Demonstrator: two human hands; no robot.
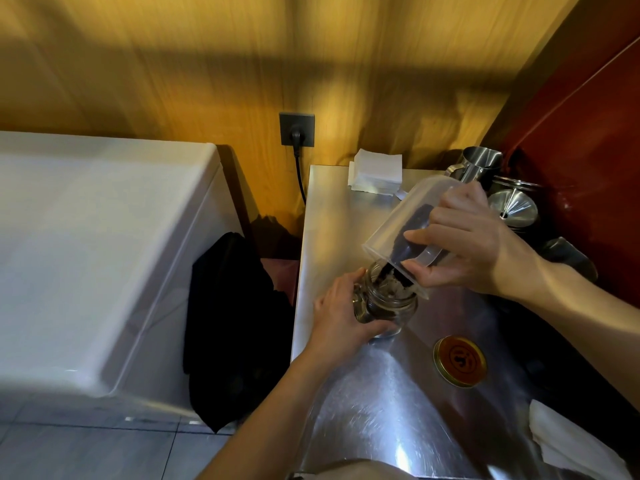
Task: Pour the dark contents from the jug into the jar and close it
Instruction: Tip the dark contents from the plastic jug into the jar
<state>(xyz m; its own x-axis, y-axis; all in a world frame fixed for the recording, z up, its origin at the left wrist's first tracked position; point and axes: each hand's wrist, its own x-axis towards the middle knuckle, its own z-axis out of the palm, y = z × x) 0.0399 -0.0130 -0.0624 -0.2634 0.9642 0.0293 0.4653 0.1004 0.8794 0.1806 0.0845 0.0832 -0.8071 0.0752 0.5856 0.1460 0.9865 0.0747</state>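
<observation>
A clear plastic jug (398,220) is tipped steeply, mouth down, over a small glass jar (388,304) on the steel counter. My right hand (464,244) grips the jug by its handle. Dark grounds (412,233) slide down the jug's inner wall and fall into the jar's mouth. My left hand (343,317) wraps the jar's left side and holds it upright. The jar holds dark material inside. Its gold-rimmed lid (460,361) lies flat on the counter, to the right of the jar and nearer to me.
The steel counter (363,410) runs from the wall toward me. Behind the jug sit a stack of white napkins (375,174), a steel pitcher (476,166) and a steel funnel (514,206). A white cloth (568,445) lies front right. A white appliance (86,254) and black fabric (232,323) stand left.
</observation>
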